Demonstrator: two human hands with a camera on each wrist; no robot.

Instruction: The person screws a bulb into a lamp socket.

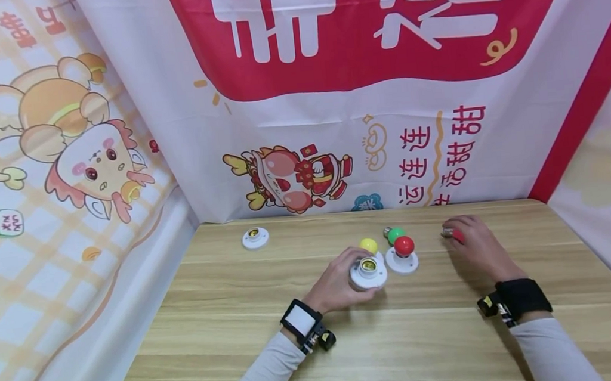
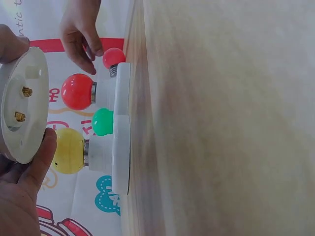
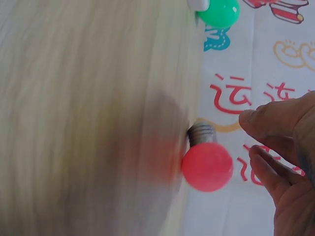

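My left hand (image 1: 340, 284) grips a round white lamp socket (image 1: 368, 276) by its edge, lifted above the table with the threaded opening facing up. Two brass screws show on the underside of that socket (image 2: 34, 110) in the left wrist view. My right hand (image 1: 474, 244) is over a loose red bulb (image 1: 457, 235) lying on the table. In the right wrist view the thumb and fingers (image 3: 268, 169) are spread beside this bulb (image 3: 207, 167), with a gap between them and it.
Just behind the lifted socket, a yellow bulb (image 1: 368, 246) stands in a white socket. Beside it a red bulb (image 1: 404, 246) sits in another socket (image 1: 404, 264). A green bulb (image 1: 396, 235) lies behind them. Another socket (image 1: 255, 238), without a bulb, rests at the back left.
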